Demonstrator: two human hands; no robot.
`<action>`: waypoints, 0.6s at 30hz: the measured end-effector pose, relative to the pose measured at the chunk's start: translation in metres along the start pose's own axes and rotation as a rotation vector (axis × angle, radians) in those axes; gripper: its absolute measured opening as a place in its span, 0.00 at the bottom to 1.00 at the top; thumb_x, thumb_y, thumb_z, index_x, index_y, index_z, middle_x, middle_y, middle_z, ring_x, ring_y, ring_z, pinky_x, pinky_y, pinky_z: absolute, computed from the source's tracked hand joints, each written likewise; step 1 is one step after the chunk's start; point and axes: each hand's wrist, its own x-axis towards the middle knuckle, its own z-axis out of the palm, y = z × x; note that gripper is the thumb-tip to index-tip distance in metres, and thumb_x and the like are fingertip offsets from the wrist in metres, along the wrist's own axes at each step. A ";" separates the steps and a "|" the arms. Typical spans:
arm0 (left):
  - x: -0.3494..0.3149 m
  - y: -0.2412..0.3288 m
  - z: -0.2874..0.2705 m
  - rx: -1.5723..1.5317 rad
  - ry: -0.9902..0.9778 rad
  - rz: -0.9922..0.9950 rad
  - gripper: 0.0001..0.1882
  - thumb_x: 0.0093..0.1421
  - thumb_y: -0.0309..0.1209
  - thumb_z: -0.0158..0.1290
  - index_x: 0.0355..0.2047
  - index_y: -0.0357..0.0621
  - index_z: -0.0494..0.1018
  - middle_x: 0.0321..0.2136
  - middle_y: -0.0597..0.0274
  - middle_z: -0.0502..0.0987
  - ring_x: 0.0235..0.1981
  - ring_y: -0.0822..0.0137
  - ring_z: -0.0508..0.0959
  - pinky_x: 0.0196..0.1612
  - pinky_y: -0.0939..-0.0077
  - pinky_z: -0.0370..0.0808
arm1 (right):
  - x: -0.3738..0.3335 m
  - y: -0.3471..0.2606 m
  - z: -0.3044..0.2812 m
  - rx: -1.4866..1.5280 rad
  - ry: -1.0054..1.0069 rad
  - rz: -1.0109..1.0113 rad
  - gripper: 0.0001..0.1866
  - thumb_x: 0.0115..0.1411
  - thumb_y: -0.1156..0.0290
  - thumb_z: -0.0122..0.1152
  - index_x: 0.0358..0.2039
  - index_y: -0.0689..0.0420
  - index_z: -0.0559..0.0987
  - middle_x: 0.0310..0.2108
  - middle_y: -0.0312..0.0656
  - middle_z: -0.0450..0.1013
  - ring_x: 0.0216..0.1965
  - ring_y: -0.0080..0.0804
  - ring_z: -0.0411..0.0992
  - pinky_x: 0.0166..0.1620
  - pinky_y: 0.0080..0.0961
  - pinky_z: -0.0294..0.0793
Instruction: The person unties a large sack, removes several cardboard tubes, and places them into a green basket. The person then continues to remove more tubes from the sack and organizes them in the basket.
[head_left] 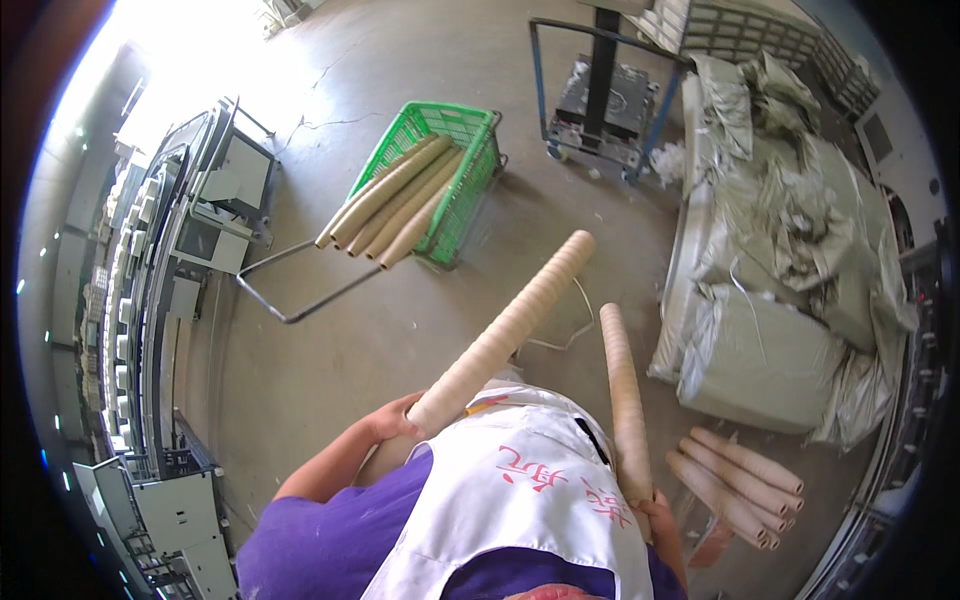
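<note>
My left hand (393, 419) is wrapped around a long stack of nested paper cones (505, 328), pale tan and ringed along its length. This stack slants up and to the right in front of me, and more tan surface shows below the hand. At my right side, my right hand (655, 518) grips the lower end of a second stack of nested paper cones (625, 400), which points nearly straight ahead. Fingers of both hands are partly hidden by the stacks and my body. A white apron (540, 470) over purple sleeves lies between the two stacks.
A green crate (466, 205) on a handled cart holds several tan cone stacks (400, 205). More cone stacks (735, 480) lie low at the right. Large wrapped bundles (765, 350) stand beyond them. A blue-framed trolley (600, 105) is at the back, a long machine (150, 290) at the left.
</note>
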 end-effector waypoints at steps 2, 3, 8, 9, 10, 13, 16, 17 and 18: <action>0.004 0.015 -0.049 -0.113 0.068 0.046 0.51 0.33 0.30 0.65 0.60 0.37 0.54 0.50 0.54 0.68 0.52 0.60 0.67 0.56 0.70 0.62 | 0.028 -0.041 0.052 0.022 0.020 -0.020 0.31 0.42 0.71 0.63 0.49 0.64 0.67 0.37 0.45 0.71 0.36 0.34 0.72 0.40 0.29 0.72; 0.005 0.022 -0.072 -0.175 0.089 0.058 0.51 0.33 0.29 0.65 0.60 0.37 0.54 0.49 0.54 0.68 0.51 0.61 0.68 0.56 0.70 0.62 | 0.038 -0.062 0.074 0.024 0.042 -0.029 0.31 0.42 0.71 0.63 0.49 0.64 0.66 0.37 0.45 0.71 0.36 0.34 0.71 0.40 0.29 0.72; 0.030 0.056 -0.191 -0.171 0.313 0.137 0.48 0.32 0.25 0.62 0.59 0.40 0.57 0.46 0.59 0.70 0.48 0.64 0.70 0.52 0.71 0.66 | 0.089 -0.151 0.180 0.113 -0.133 -0.079 0.34 0.39 0.69 0.65 0.49 0.65 0.67 0.39 0.46 0.71 0.38 0.34 0.71 0.43 0.28 0.72; 0.040 0.063 -0.218 -0.120 0.308 0.175 0.48 0.33 0.26 0.62 0.59 0.41 0.57 0.47 0.60 0.70 0.49 0.64 0.69 0.53 0.71 0.66 | 0.095 -0.164 0.196 0.131 -0.149 -0.073 0.34 0.39 0.68 0.65 0.49 0.65 0.67 0.40 0.46 0.71 0.39 0.36 0.71 0.45 0.28 0.71; 0.053 0.071 -0.248 -0.069 0.296 0.200 0.48 0.34 0.26 0.62 0.59 0.41 0.57 0.47 0.60 0.70 0.49 0.65 0.69 0.53 0.71 0.66 | 0.100 -0.176 0.210 0.151 -0.175 -0.072 0.35 0.38 0.68 0.65 0.49 0.65 0.67 0.41 0.47 0.71 0.40 0.37 0.71 0.47 0.28 0.70; 0.112 0.106 -0.332 0.169 0.475 0.117 0.47 0.34 0.30 0.63 0.59 0.43 0.58 0.48 0.59 0.71 0.48 0.64 0.71 0.53 0.71 0.66 | 0.111 -0.211 0.244 0.054 -0.185 -0.088 0.36 0.38 0.67 0.66 0.49 0.65 0.67 0.39 0.45 0.71 0.38 0.34 0.71 0.43 0.28 0.72; 0.169 0.158 -0.399 0.590 0.642 -0.202 0.48 0.43 0.44 0.60 0.62 0.46 0.52 0.51 0.51 0.69 0.52 0.57 0.69 0.56 0.70 0.65 | 0.130 -0.248 0.275 -0.037 -0.221 -0.047 0.37 0.38 0.65 0.66 0.50 0.64 0.65 0.40 0.45 0.70 0.39 0.34 0.71 0.45 0.28 0.71; 0.185 0.170 -0.405 0.638 0.809 -0.316 0.46 0.49 0.48 0.54 0.64 0.48 0.46 0.53 0.49 0.67 0.53 0.52 0.68 0.55 0.66 0.65 | 0.140 -0.256 0.288 -0.051 -0.235 -0.050 0.38 0.39 0.65 0.66 0.51 0.64 0.65 0.41 0.46 0.70 0.39 0.35 0.71 0.45 0.29 0.71; 0.201 0.182 -0.409 0.801 0.926 -0.450 0.44 0.54 0.48 0.50 0.65 0.50 0.41 0.54 0.47 0.66 0.54 0.48 0.67 0.54 0.60 0.65 | 0.151 -0.266 0.301 -0.073 -0.256 -0.059 0.38 0.39 0.65 0.66 0.52 0.64 0.64 0.41 0.46 0.70 0.39 0.35 0.71 0.45 0.29 0.71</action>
